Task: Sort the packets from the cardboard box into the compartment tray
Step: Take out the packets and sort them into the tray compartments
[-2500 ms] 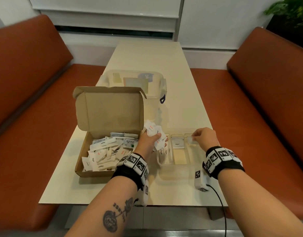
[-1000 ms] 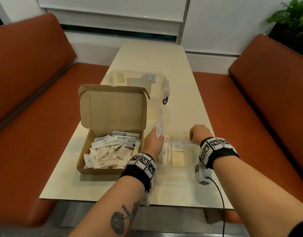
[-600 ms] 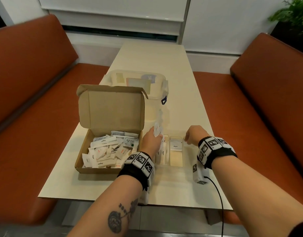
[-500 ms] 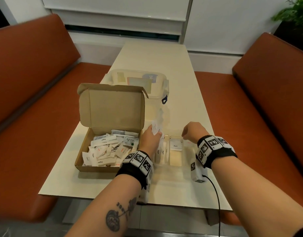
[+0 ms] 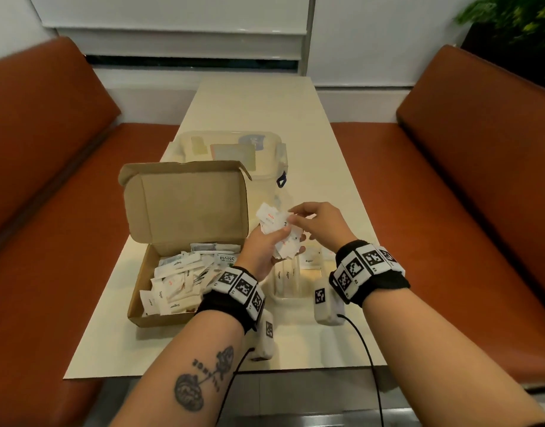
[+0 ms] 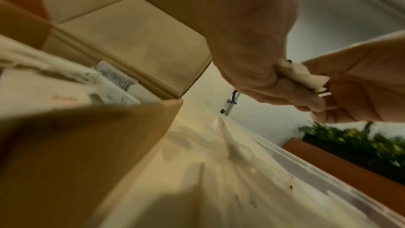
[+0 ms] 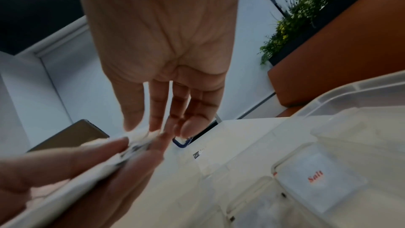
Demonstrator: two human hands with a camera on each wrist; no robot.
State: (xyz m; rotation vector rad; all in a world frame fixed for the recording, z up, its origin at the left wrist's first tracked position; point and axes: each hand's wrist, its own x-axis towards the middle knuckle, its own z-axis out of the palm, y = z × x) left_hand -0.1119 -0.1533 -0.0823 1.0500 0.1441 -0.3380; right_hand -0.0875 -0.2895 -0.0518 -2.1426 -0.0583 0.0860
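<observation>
Starting at my left, the box (image 5: 160,291) sits open on the table (image 5: 342,186), its lid standing up, with loose packets (image 5: 179,282) heaped inside; some read "Sugar", one "Stevia". My left hand (image 5: 260,252) is raised just right of the box, above the tray (image 5: 288,291), its fingers curled round a bunch (image 5: 277,234) of white packets. One in the bunch has red lettering. My right hand (image 5: 319,221) meets the bunch from the other side, thumb and fingertips pinching a packet at its top edge. Below my hands, the clear tray lies on the table between the box and my right wrist. Its left slots hold sugar sticks on edge, the next a "Pepper" packet (image 5: 309,261), and the right wrist view shows a "Salt" packet (image 7: 317,179) lying flat in another compartment. Behind the box stands a clear tub (image 5: 234,149) with its lid on.
</observation>
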